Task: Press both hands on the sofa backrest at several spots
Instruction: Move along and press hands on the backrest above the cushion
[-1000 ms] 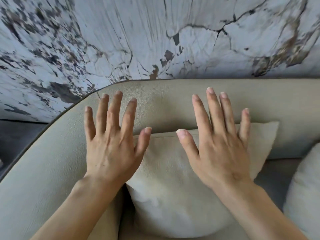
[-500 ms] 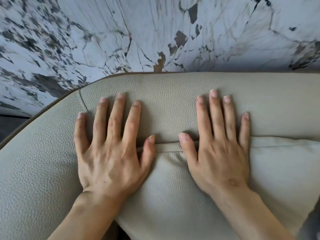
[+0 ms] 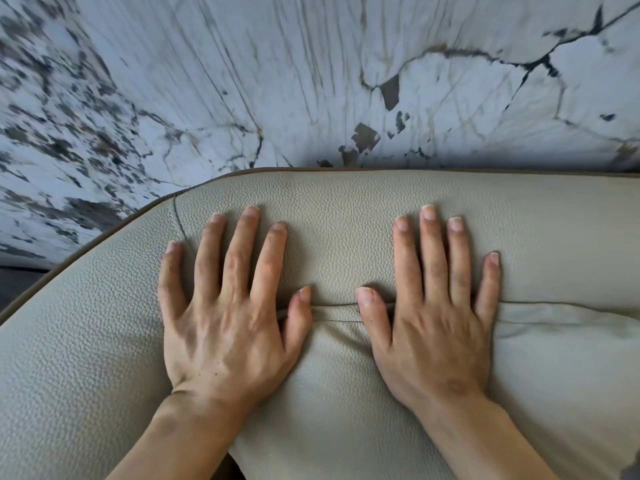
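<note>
The beige leather sofa backrest [image 3: 339, 216] curves across the middle of the view, with a brown piped top edge. My left hand [image 3: 225, 320] lies flat on it, fingers spread, near a vertical seam at the left. My right hand [image 3: 433, 317] lies flat to the right, its fingers on the backrest and its palm on a beige cushion [image 3: 346, 393] that leans against the backrest. Both thumbs touch the cushion's top seam. Neither hand holds anything.
A white marble wall [image 3: 311, 81] with dark veins rises right behind the backrest. The backrest bends round toward me at the left [image 3: 69, 341]. A dark strip of floor [image 3: 17, 282] shows at the far left edge.
Both hands came down from hovering over the cushion onto the backrest and now lie pressed flat. The view has moved closer to the sofa.
</note>
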